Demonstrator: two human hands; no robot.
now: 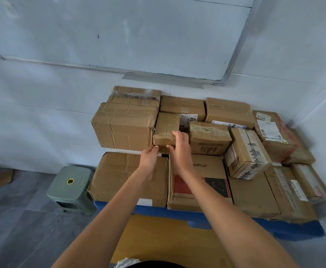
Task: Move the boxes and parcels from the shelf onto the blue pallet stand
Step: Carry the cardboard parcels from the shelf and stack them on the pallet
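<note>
One box [198,182] says "yalstar". Both hands, left [148,157] and right [179,149], touch a small box [166,130] with straight fingers. Boxes sit on a blue stand [274,227] by a white wall [42,105].

boxes [125,126]: matt brown cardboard, creased, some banded with glossy clear tape | labels [270,130]: white printed paper | pallet stand [293,227]: smooth blue plastic | stool [71,188]: smooth green plastic, slight sheen | whiteboard [119,31]: glossy white face, metal frame | wall [32,105]: smooth, pale, faint sheen | floor [13,219]: grey tile
</note>
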